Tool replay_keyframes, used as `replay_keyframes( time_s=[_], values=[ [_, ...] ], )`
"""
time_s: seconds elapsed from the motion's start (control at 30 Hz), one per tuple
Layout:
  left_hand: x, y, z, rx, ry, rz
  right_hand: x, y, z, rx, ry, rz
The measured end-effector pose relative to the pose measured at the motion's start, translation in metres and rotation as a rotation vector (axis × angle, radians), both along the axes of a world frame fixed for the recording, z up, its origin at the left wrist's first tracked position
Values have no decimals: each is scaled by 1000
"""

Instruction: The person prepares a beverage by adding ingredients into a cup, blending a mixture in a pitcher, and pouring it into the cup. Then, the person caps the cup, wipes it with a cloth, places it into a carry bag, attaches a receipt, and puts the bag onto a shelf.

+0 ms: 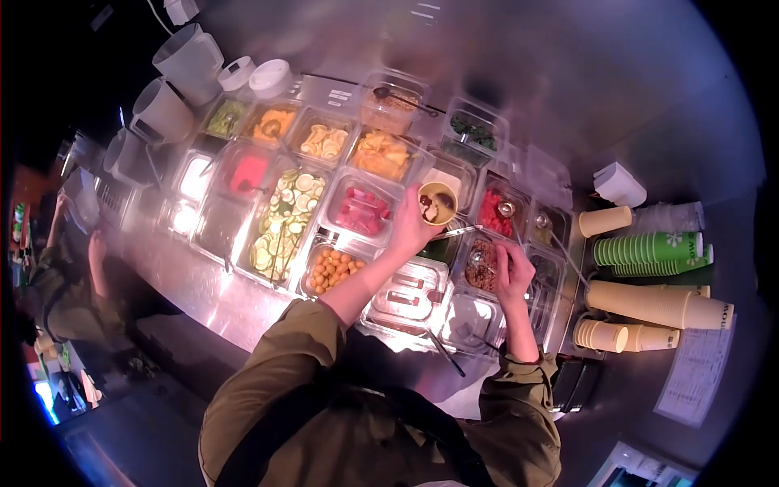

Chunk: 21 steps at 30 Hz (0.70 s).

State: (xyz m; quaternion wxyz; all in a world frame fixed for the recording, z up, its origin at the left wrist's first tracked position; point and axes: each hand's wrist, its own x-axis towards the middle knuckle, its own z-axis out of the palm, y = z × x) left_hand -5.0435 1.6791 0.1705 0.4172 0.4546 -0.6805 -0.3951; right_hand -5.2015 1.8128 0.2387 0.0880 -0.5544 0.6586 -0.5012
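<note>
My left hand (pixel 411 221) is wrapped round a small paper cup (pixel 439 213), tilted so that its inside shows. Dark and pale pieces lie in the cup, too small to name. Over a container of brown crumbly topping (pixel 480 265), my right hand (pixel 513 272) has its fingers pinched together. Whatever they hold, if anything, I cannot make out. Just behind that hand stands a container of red diced pieces (pixel 492 213) with a metal spoon (pixel 506 209) in it. A metal utensil (pixel 458 233) lies between the cup and the right hand.
Containers of pink cubes (pixel 361 213), orange balls (pixel 331 268), sliced cucumber or lime (pixel 284 219) and yellow-orange chunks (pixel 381 154) fill the counter. Stacked green cups (pixel 645 250) and beige cups (pixel 649 302) lie at the right. White pitchers (pixel 187 61) stand at the back left; another person's arm (pixel 97 264) shows left.
</note>
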Motion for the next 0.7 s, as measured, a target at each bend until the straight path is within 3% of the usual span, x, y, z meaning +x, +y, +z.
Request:
replay_keyframes(
  time_s=[0.07,0.1,0.33,0.47,0.53,0.57,0.6,0.67,0.7],
  values=[
    [0,-1,-6,-43,-35,11,-2,3,-12,58,-269,-21],
    [-1,-3,-5,-68,-48,18,2,0,-13,-13,-567,-43],
    [19,5,13,45,37,8,-39,-12,-51,-12,-1653,-293],
    [74,21,35,-17,166,-37,-59,-54,-120,-46,-1728,-292],
    [121,44,67,-44,147,-58,-41,-83,-121,29,-1705,-273],
    [147,53,60,-89,185,-37,-39,-83,-121,329,-1449,-396],
    [177,71,80,-116,95,9,-48,-88,-131,584,-1196,-288],
    [236,103,76,-16,43,116,-20,-96,-151,36,-485,-124],
    [266,121,75,8,76,198,22,-81,-118,84,-342,-262]
  ],
)
